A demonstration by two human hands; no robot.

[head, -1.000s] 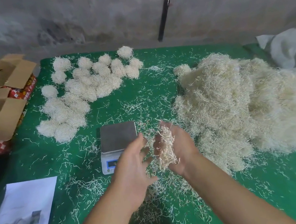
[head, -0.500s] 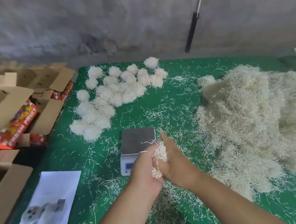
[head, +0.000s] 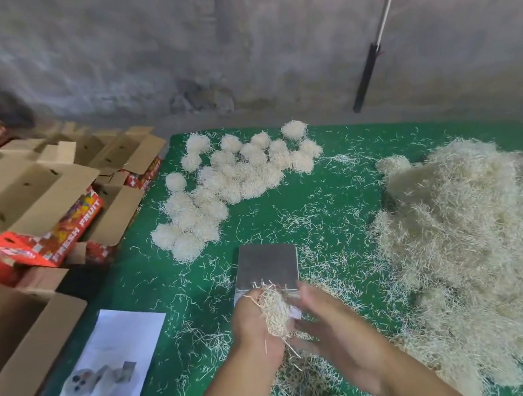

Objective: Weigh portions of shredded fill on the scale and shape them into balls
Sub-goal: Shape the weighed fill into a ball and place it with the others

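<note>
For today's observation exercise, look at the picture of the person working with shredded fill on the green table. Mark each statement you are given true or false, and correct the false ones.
1. A portion of shredded fill is held between the left hand and the right hand. True.
2. The scale platform carries a finished ball. False: the platform is bare except for a few stray shreds at its near edge.
3. The finished balls lie beyond the scale, toward the far left of the table. True.
4. The big loose pile of fill lies to the person's left. False: it lies to the right.
5. A printed sheet of paper lies on the green table near the open cardboard boxes. True.
</note>
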